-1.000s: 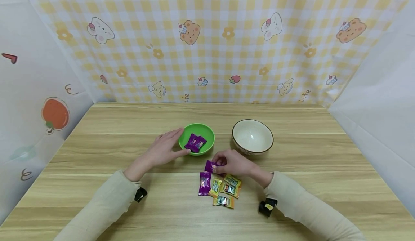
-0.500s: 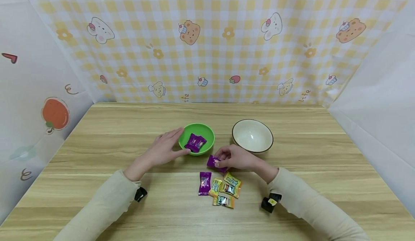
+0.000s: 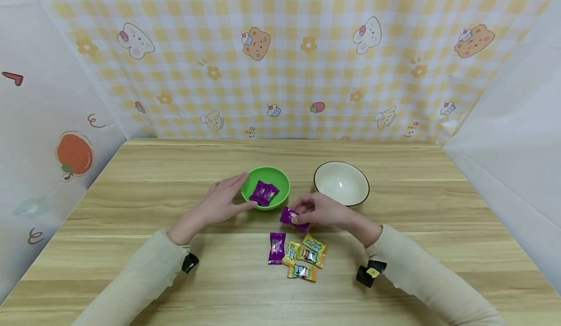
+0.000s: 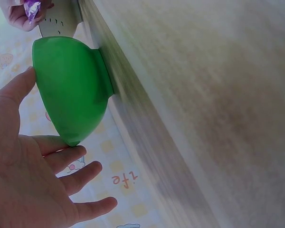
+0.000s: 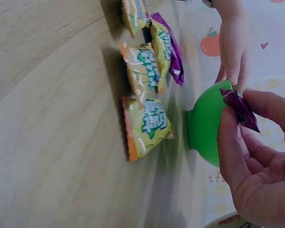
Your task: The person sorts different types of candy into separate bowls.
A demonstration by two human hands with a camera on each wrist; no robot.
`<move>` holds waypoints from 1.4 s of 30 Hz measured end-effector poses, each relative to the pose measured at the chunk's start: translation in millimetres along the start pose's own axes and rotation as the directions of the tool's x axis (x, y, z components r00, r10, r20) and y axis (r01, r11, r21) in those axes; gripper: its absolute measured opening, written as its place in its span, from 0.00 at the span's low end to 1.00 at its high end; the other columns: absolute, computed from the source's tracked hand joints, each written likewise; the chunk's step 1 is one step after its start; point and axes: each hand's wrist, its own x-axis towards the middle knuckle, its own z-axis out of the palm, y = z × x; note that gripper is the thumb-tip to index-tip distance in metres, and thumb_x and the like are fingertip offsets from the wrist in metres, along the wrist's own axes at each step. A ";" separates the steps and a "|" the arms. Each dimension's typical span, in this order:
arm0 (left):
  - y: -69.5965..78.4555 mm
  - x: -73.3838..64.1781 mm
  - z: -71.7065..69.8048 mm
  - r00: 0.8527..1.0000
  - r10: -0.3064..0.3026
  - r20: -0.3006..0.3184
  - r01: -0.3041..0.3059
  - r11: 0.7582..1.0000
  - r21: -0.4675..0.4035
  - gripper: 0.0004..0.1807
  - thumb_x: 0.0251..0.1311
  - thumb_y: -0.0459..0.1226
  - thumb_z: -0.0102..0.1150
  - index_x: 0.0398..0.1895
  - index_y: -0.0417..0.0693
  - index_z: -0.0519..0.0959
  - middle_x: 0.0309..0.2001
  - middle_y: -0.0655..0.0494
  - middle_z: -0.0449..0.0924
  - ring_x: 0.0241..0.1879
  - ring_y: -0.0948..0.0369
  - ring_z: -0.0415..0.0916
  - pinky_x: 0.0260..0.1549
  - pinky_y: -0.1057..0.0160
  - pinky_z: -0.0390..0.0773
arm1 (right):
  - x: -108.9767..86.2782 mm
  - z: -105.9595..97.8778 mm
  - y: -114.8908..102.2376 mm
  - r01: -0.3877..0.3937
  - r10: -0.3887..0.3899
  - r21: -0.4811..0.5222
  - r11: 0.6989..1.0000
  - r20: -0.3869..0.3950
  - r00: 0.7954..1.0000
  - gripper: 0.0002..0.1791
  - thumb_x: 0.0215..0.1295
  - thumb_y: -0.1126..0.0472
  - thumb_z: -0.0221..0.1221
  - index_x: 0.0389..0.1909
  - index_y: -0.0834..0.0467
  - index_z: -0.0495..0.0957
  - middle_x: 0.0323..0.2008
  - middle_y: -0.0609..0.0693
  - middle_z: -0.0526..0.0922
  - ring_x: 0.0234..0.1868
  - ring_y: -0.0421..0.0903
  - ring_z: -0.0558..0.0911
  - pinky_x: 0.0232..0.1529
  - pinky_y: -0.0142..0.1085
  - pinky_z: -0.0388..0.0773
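In the head view my left hand (image 3: 223,200) lies at the left side of a green bowl (image 3: 284,195). Its fingers are straight and spread, with the thumb and index finger touching the bowl near the rim, as the left wrist view shows. Several purple-wrapped candies (image 3: 265,193) lie inside that bowl. Just right of it, my right hand (image 3: 323,211) pinches a purple-wrapped candy (image 5: 239,108) between thumb and fingertips, above the table. Another purple candy (image 3: 277,248) lies on the wood beside several yellow-wrapped candies (image 3: 309,255).
A cream bowl with a dark rim (image 3: 341,183) stands behind my right hand, right of the green one. The wooden table (image 3: 175,170) ends at a yellow checked cloth (image 3: 289,72), and white cloth hangs at both sides.
My right hand has lifted the pinched purple candy off the table and shifted slightly away from me and to the right. The left hand and both bowls have stayed put.
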 end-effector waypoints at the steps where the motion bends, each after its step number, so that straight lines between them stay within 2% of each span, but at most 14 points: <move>1: 0.0 0.1 0.0 1.000 0.000 0.000 0.000 1.000 0.000 0.46 0.53 0.60 0.49 0.65 0.37 0.52 0.64 0.43 0.53 0.61 0.45 0.51 0.55 0.41 0.47 | 0.0 -0.6 -0.7 0.006 -0.006 0.004 1.000 0.001 1.000 0.15 0.54 0.65 0.60 0.42 0.67 0.74 0.29 0.53 0.78 0.28 0.44 0.77 0.32 0.41 0.77; 4: 0.0 0.4 0.2 1.000 0.003 0.001 -0.003 1.000 -0.002 0.46 0.53 0.59 0.49 0.65 0.37 0.52 0.64 0.43 0.53 0.61 0.45 0.51 0.55 0.41 0.47 | 0.3 -3.3 -3.7 0.025 -0.025 0.007 1.000 0.001 1.000 0.15 0.55 0.64 0.60 0.42 0.67 0.74 0.29 0.53 0.78 0.29 0.45 0.78 0.33 0.44 0.77; 8: -0.3 0.9 0.7 1.000 0.010 -0.004 -0.010 1.000 0.000 0.46 0.53 0.60 0.49 0.65 0.37 0.52 0.64 0.42 0.53 0.61 0.45 0.51 0.55 0.40 0.47 | 2.5 -7.8 -10.2 0.053 -0.054 -0.041 0.998 -0.030 0.998 0.14 0.56 0.62 0.60 0.41 0.64 0.75 0.29 0.52 0.78 0.29 0.45 0.77 0.34 0.46 0.76; 12: -0.9 0.9 0.9 1.000 0.014 -0.006 -0.014 1.000 0.003 0.46 0.52 0.60 0.49 0.65 0.36 0.52 0.64 0.42 0.53 0.61 0.45 0.51 0.55 0.40 0.47 | 7.2 -10.6 -18.0 0.056 -0.064 -0.086 0.995 -0.095 0.993 0.14 0.55 0.60 0.60 0.41 0.64 0.75 0.29 0.51 0.77 0.30 0.44 0.76 0.32 0.40 0.76; 15: -0.9 0.6 0.9 1.000 0.012 -0.006 -0.012 1.000 -0.001 0.46 0.52 0.60 0.49 0.65 0.37 0.52 0.64 0.43 0.53 0.61 0.45 0.51 0.55 0.40 0.47 | 11.6 -11.0 -23.4 0.039 -0.047 -0.056 0.998 -0.143 0.989 0.15 0.55 0.61 0.60 0.41 0.64 0.75 0.30 0.52 0.77 0.30 0.45 0.76 0.32 0.38 0.76; 20: -1.5 1.4 1.9 1.000 0.009 -0.004 -0.009 1.000 0.003 0.46 0.53 0.60 0.49 0.65 0.37 0.52 0.64 0.42 0.53 0.61 0.44 0.51 0.55 0.40 0.47 | 19.8 -8.9 -27.9 0.029 -0.026 0.010 1.000 -0.219 0.975 0.15 0.55 0.62 0.60 0.42 0.64 0.75 0.30 0.54 0.77 0.30 0.46 0.77 0.35 0.42 0.77; 26: -1.7 1.6 1.9 1.000 0.005 -0.006 -0.005 1.000 0.005 0.46 0.52 0.60 0.49 0.65 0.38 0.52 0.64 0.42 0.53 0.61 0.45 0.51 0.55 0.41 0.47 | 31.1 -4.7 -28.2 0.008 0.007 0.048 0.999 -0.296 0.955 0.16 0.54 0.62 0.61 0.43 0.64 0.75 0.30 0.55 0.77 0.30 0.46 0.77 0.34 0.39 0.77; 35: -0.9 1.9 1.1 1.000 0.004 0.001 -0.004 1.000 0.000 0.46 0.53 0.61 0.47 0.65 0.38 0.52 0.64 0.43 0.53 0.61 0.45 0.51 0.55 0.41 0.48 | 38.6 -1.1 -43.7 -0.034 0.058 0.077 0.996 -0.336 0.940 0.16 0.56 0.64 0.59 0.45 0.66 0.74 0.31 0.56 0.76 0.30 0.46 0.77 0.39 0.44 0.75; 42: -1.5 2.2 1.3 1.000 0.009 0.001 -0.009 1.000 0.004 0.47 0.52 0.62 0.47 0.65 0.38 0.52 0.64 0.42 0.53 0.61 0.45 0.51 0.55 0.40 0.48 | 45.8 0.0 -34.0 0.042 -0.006 0.098 0.994 -0.342 0.940 0.15 0.57 0.66 0.57 0.45 0.67 0.73 0.33 0.58 0.77 0.32 0.47 0.78 0.35 0.37 0.77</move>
